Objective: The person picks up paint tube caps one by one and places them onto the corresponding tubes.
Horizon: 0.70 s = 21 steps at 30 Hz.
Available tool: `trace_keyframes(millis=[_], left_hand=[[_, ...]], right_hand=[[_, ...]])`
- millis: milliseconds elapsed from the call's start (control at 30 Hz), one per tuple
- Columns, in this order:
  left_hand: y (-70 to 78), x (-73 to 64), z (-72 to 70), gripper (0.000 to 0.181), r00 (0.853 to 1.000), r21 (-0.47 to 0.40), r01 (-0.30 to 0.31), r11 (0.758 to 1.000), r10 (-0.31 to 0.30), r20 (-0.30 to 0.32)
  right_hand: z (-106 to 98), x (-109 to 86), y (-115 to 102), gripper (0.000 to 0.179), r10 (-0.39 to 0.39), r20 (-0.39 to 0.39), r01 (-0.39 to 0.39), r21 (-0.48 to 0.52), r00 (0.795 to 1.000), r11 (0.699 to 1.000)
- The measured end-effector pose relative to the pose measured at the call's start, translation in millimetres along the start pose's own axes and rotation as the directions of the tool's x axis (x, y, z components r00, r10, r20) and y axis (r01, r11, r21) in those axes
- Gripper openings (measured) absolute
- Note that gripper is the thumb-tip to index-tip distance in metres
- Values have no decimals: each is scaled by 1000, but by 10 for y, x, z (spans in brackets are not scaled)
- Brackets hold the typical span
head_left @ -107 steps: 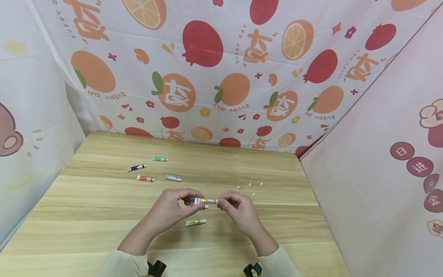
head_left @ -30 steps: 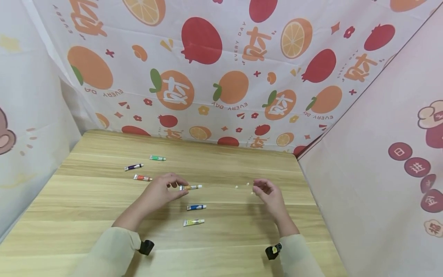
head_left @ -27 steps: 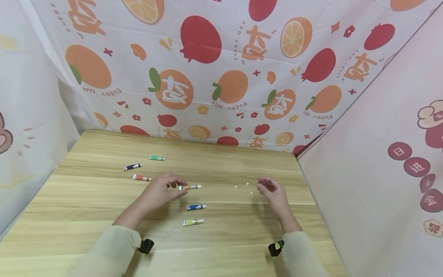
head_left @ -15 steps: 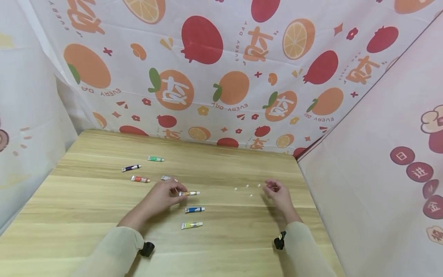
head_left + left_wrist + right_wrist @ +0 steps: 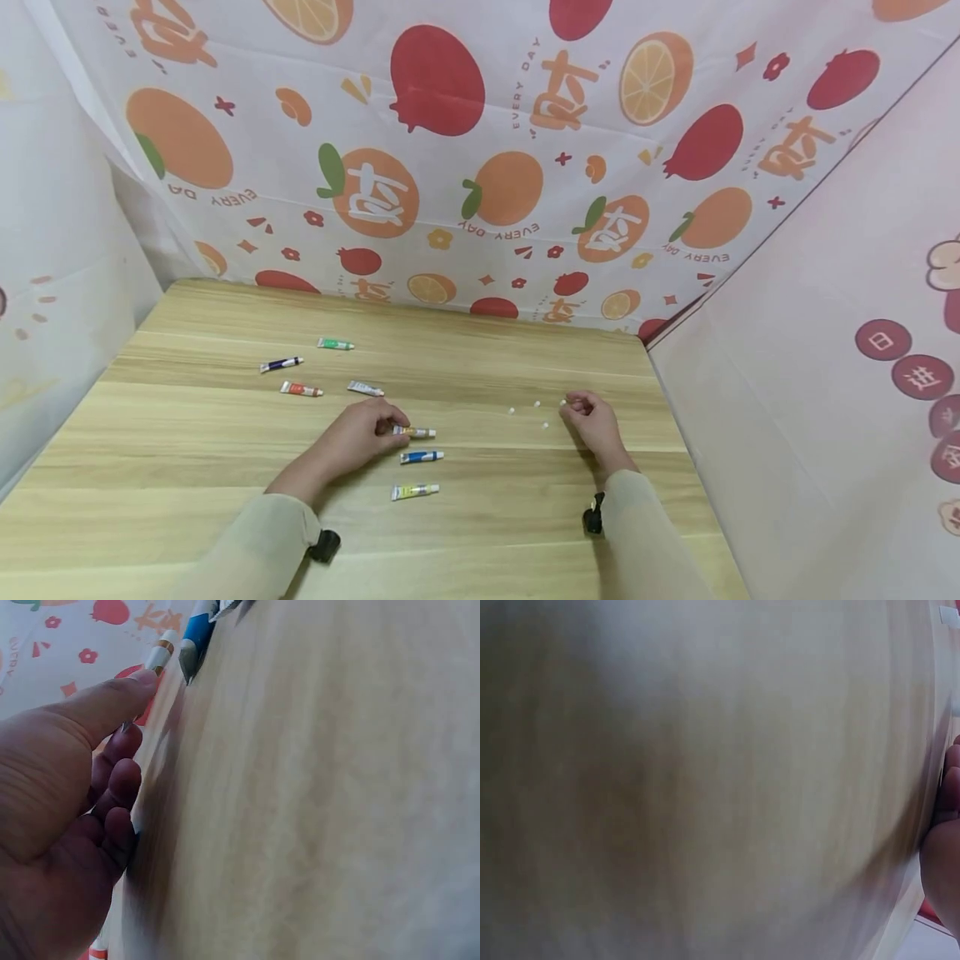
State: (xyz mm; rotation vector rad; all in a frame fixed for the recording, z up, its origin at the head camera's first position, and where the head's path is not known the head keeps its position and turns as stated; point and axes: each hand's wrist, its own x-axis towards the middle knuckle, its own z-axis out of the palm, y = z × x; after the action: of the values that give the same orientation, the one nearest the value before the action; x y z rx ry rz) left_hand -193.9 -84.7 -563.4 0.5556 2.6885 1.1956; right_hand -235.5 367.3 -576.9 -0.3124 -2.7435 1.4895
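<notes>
My left hand (image 5: 365, 435) pinches a gold paint tube (image 5: 414, 432) between thumb and fingers, low over the table. In the left wrist view the tube's white cap end (image 5: 166, 646) sticks out past my thumb. Just nearer lie a blue paint tube (image 5: 422, 457) and a yellow paint tube (image 5: 416, 492). On the right, the fingertips of my right hand (image 5: 594, 421) pinch a small white cap (image 5: 562, 403) at table level. Three more caps, such as this white cap (image 5: 537, 404), lie to its left. The right wrist view shows that hand only at its edge.
Green (image 5: 335, 343), purple (image 5: 281, 364), red (image 5: 302, 389) and silver (image 5: 366, 388) paint tubes lie at the back left of the wooden table (image 5: 480, 533). A printed fruit cloth (image 5: 465, 100) hangs behind it, and a pale cloth (image 5: 787, 433) hangs at the right.
My right hand has left the gold tube's cap end, moved right and come down onto a small white cap. My left hand has kept the gold tube and lowered it beside the blue one.
</notes>
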Motion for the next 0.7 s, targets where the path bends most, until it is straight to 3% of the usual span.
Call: trace_keyframes(millis=[167,367,500,700], left_hand=[[-8,-6,8,14,1000,36,3,999,-4,7],[-45,-25,27,17,1000,98,-29,995,29,-1],[-103,-55,24,25,1000,85,-29,996,28,8],[-258,-162,-152,41,999,57,-4,998,6,-39]], right_hand=[[29,17,2,30,29,-10,-29,-42,1000,999],[90,36,2,27,6,-38,-11,-140,999,990],[124,25,-14,20,-1,-64,-11,-192,998,981],[112,8,-15,16,13,-80,-30,-205,997,978]])
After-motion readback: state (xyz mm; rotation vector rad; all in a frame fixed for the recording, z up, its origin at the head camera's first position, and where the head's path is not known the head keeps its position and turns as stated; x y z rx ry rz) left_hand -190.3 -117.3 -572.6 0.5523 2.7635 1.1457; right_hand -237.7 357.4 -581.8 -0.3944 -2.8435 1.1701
